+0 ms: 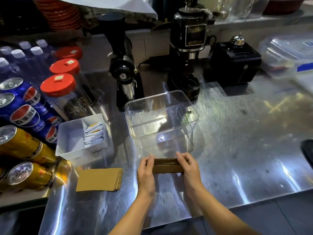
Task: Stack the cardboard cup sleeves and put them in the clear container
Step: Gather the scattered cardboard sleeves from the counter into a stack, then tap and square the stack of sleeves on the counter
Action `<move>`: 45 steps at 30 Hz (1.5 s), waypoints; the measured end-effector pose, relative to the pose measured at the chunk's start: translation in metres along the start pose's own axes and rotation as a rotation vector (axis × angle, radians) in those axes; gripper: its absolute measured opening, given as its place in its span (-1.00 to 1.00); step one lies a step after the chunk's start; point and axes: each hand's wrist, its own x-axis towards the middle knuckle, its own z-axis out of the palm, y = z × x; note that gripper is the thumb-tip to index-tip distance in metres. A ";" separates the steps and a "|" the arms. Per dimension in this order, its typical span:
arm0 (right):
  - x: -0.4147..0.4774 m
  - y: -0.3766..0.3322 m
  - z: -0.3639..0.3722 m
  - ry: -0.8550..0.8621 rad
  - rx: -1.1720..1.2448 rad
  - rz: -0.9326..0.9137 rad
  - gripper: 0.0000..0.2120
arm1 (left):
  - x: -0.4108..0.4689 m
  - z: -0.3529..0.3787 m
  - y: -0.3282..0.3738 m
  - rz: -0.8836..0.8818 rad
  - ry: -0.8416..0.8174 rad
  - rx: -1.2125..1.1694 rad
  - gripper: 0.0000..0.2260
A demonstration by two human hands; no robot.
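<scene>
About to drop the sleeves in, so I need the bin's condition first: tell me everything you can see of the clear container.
The clear container is a rectangular, see-through plastic bin with rounded corners and a thickened rim. It has no lid on, stands upright on the steel counter, and looks empty; the counter shows through its walls. It sits just beyond the hands, which hold a stack of sleeves short of it, not touching. A black grinder stands behind its far left corner.

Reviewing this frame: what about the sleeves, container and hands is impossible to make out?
Head view only:
- Brown cardboard sleeve stack held on edge: count unreadable, ends covered by the left hand and right hand.
- Flat cardboard sleeve pile: count too fine to tell.
- Clear plastic container: near wall lost in steel counter glare.
</scene>
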 end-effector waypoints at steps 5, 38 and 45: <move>0.002 0.011 0.002 0.068 -0.087 -0.042 -0.92 | 0.005 0.003 -0.005 0.082 0.040 0.042 -0.86; 0.009 0.002 -0.036 -0.165 -0.525 -0.203 -0.73 | 0.008 -0.029 0.009 0.223 -0.203 0.676 -0.71; 0.011 0.004 -0.038 -0.164 -0.519 -0.184 -0.83 | 0.005 -0.036 0.011 0.269 -0.182 0.718 -0.66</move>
